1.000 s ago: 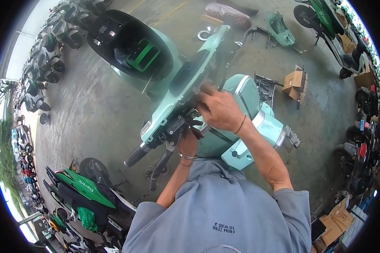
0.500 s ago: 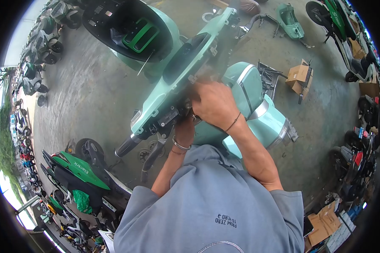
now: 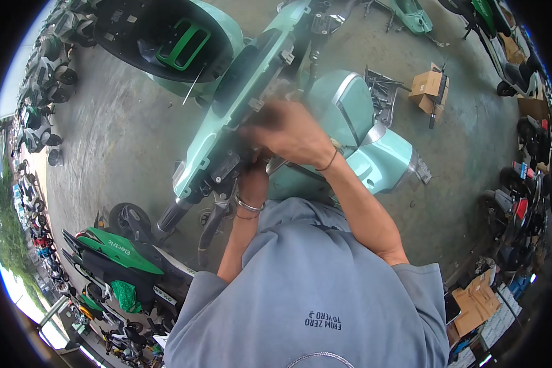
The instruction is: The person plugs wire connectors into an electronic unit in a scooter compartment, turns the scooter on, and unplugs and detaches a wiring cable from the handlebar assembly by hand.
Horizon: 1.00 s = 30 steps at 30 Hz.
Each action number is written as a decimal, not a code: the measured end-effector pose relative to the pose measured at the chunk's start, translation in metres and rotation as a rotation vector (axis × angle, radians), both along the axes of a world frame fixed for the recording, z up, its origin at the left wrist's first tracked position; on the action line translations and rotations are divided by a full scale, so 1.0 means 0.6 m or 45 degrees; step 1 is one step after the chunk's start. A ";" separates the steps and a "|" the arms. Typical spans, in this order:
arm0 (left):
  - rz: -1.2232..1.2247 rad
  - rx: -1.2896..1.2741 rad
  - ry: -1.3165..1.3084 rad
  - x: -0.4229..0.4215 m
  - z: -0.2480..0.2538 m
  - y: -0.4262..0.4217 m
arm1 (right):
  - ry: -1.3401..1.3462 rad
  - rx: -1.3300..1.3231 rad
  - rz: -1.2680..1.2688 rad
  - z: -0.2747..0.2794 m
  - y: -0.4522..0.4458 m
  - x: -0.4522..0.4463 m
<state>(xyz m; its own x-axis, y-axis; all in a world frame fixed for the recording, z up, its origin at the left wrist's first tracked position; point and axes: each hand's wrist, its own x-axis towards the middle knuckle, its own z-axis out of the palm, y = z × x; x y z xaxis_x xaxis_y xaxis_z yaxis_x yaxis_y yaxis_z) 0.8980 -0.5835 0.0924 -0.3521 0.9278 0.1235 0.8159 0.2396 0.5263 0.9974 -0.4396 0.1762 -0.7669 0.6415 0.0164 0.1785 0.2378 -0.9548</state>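
A mint-green handlebar cover (image 3: pixel 197 150) stretches diagonally in front of me, with a black grip (image 3: pixel 170 216) and a lever (image 3: pixel 211 226) at its near end. My right hand (image 3: pixel 295 134) is at the middle of the handlebar, on its inner side. Its fingers curl inward over the dark parts there, and blur hides what they grip. Just below it, my left hand (image 3: pixel 253 183), with a metal bangle at the wrist, reaches up under the handlebar. Its fingers are hidden by the right hand and the dark parts. A mint-green body panel (image 3: pixel 334 101) stands right beside my right hand.
A mint-green scooter body (image 3: pixel 227 27) with a dark hollow stands beyond the handlebar. To the right are a tray of tools (image 3: pixel 383 92) and a cardboard box (image 3: pixel 424 88). A green-and-black scooter (image 3: pixel 119 248) stands at lower left. Other scooters line both sides.
The view has shifted, so the handlebar and surroundings appear further left and higher. Both hands stay at the middle of the handlebar, with the right hand's fingers still blurred.
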 end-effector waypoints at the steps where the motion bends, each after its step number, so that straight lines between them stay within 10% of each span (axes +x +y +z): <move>1: 0.035 -0.027 -0.098 0.000 -0.004 -0.006 | 0.016 -0.072 0.025 0.002 0.002 0.008; 11: 0.393 0.158 -1.035 0.019 0.016 -0.047 | 0.599 -1.115 -0.191 -0.006 -0.011 0.030; 17: 0.626 0.284 -1.059 0.037 0.003 -0.035 | -0.071 0.083 -0.011 0.013 -0.007 0.026; 20: 0.702 0.285 -1.032 0.035 -0.028 -0.029 | 0.104 -0.445 -0.072 0.013 -0.003 0.055; 23: 0.380 -0.149 -0.038 0.030 0.026 -0.031 | 0.749 -1.100 -0.232 -0.032 -0.028 0.060; 27: 0.254 0.141 -0.450 0.022 0.006 -0.041 | 1.110 -1.216 -0.079 -0.051 -0.058 0.047; 30: 0.265 0.075 -0.937 0.016 0.035 -0.046 | 0.521 -0.938 -0.558 -0.019 -0.043 0.044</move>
<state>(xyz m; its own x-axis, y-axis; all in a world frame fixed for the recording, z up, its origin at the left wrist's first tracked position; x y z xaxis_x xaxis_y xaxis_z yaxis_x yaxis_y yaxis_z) 0.9079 -0.6109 0.1135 -0.5297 0.8324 -0.1632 0.1911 0.3046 0.9331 1.0239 -0.4655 0.1648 -0.4797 0.8271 -0.2930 -0.2729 -0.4580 -0.8460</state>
